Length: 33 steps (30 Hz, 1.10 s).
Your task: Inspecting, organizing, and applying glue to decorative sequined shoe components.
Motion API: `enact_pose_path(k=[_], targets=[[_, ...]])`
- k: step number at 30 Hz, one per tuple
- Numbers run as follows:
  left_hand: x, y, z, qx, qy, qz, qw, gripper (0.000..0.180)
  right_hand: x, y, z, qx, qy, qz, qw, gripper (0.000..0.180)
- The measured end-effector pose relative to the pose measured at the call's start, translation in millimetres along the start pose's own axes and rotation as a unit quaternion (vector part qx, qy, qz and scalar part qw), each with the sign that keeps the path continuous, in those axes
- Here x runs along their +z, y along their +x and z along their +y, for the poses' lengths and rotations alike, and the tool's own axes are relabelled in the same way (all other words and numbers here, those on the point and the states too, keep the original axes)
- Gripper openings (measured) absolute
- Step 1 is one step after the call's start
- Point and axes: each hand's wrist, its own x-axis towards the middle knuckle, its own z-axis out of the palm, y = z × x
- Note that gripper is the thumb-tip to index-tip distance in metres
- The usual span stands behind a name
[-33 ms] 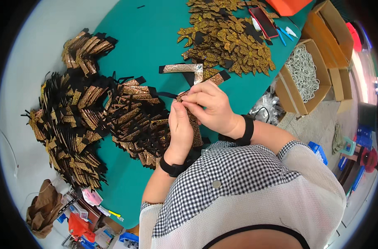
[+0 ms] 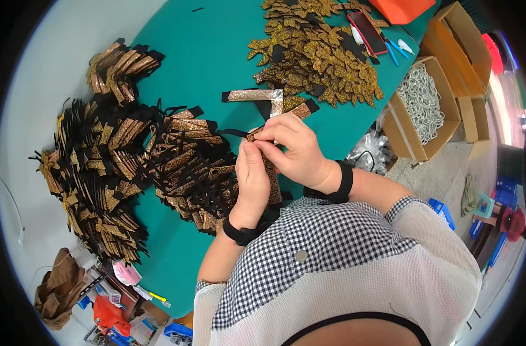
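Note:
My left hand (image 2: 252,181) and my right hand (image 2: 295,147) meet over the table, thumbs and fingertips pinched together on a glittery gold strip piece (image 2: 270,173) with black edges. A thin black ribbon (image 2: 233,132) runs leftward from the pinch point. The fingers partly hide the piece. Just beyond my right hand, a paler glittery piece (image 2: 248,96) lies bent at a corner, beside another strip end with a black tip. Close to my left hand is a heap of black and gold strip pieces (image 2: 188,167).
More strip pieces (image 2: 107,173) are stacked at the left of the green table (image 2: 188,52). Gold flower-shaped pieces (image 2: 326,57) pile up at the far side, near a phone (image 2: 367,32). Right of the table, a cardboard box (image 2: 404,130) holds many metal rings (image 2: 421,104).

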Motion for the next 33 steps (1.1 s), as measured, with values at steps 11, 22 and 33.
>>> enact_pose_path(k=[11,22,33], targets=[[-19.0,18.4,7.1,-0.096,-0.04,0.184,0.977,0.023,-42.1,-33.5,26.8,-0.044,0.126,-0.189,0.973,0.007],[-70.6,-65.7,1.6,-0.076,0.061,0.071,0.993,0.022,-245.0,-167.1,169.3,0.572,0.109,0.056,0.811,0.008],[-91.2,-119.7,-41.0,0.029,0.504,0.231,0.832,0.031,-222.2,-148.1,241.2,0.582,0.168,0.21,0.768,0.038]])
